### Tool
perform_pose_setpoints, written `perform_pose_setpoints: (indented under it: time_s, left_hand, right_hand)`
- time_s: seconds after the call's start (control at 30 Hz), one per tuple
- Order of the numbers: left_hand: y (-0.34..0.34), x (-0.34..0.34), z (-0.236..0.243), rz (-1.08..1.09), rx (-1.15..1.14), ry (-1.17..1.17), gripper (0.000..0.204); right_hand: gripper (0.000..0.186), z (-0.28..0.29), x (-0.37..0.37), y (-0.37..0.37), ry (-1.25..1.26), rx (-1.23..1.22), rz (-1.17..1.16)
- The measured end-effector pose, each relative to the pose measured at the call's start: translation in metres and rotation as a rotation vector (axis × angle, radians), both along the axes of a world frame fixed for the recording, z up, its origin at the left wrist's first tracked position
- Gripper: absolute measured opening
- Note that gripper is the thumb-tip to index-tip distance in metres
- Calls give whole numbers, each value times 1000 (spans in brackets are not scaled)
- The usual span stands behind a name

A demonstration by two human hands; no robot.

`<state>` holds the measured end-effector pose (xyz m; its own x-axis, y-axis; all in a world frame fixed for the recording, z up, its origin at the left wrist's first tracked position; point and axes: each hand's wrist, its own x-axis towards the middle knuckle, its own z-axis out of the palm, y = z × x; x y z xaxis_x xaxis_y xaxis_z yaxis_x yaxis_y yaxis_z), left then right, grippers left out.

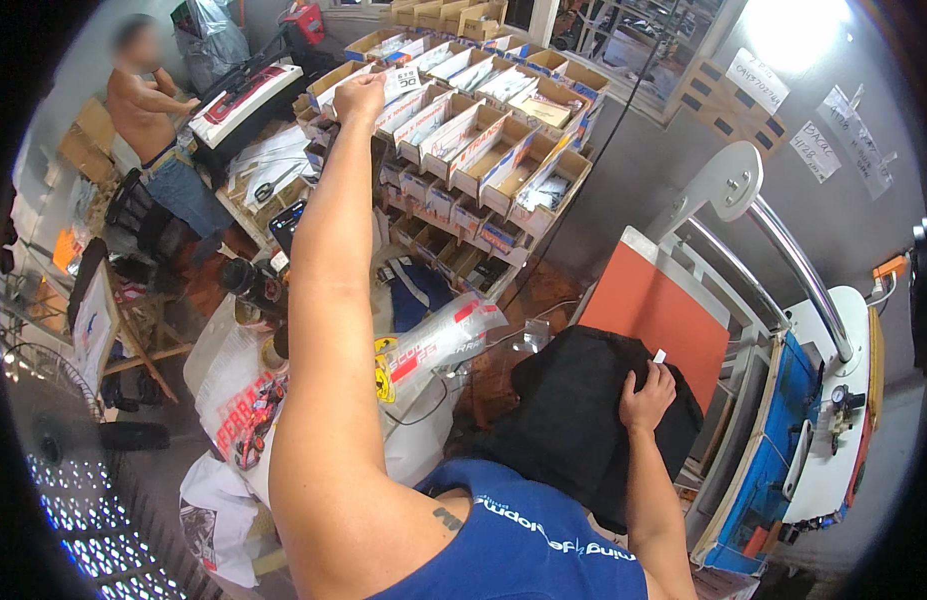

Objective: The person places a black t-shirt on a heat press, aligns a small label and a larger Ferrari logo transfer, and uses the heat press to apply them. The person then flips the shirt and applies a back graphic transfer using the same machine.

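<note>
My left arm reaches far out over rows of open cardboard boxes. In the closed fingers of my left hand is a small white printed sheet, held above the boxes. My right hand rests on a black cloth garment, its fingers bent. A small white tag sticks out at those fingertips. The garment lies partly over the orange-red pad of a heat press and hangs down its near side. How far the garment is spread is partly hidden by my body.
Chrome bars and the press's upper arm rise at the right. Left of centre, a table carries printed transfer film and a dark bottle. Another person stands at the far left beside a white and red panel. A fan is near left.
</note>
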<state>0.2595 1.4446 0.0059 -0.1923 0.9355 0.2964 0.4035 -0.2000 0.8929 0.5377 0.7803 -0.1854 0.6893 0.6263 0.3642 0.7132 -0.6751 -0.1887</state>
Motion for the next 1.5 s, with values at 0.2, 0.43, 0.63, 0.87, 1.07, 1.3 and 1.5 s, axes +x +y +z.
perform_pose_setpoints:
  time_s: [0.2, 0.43, 0.63, 0.87, 1.07, 1.3, 1.5]
  left_hand:
    - [-74, 0, 11, -350, -92, -382, 22]
    - [-374, 54, -91, -1011, -284, -195, 18]
    - [-607, 82, -192, -1047, -1060, -680, 16]
    - [-487, -27, -171, -507, 109, 197, 15]
    - [-358, -149, -175, -76, 123, 876, 27]
    - [-343, -152, -194, -111, 96, 924, 31]
    - [-337, -154, -199, -96, 71, 934, 30]
  right_hand:
    - [49, 1, 0, 2, -15, 32, 9]
    - [29, 35, -28, -44, 480, 412, 293]
    - [30, 28, -98, -73, 1268, 746, 163]
    - [21, 1, -71, -84, 1170, 433, 100]
    - [23, -2, -77, -76, 1119, 437, 44]
    - [23, 4, -85, -72, 1037, 432, 25]
    - [23, 1, -86, -73, 990, 408, 13]
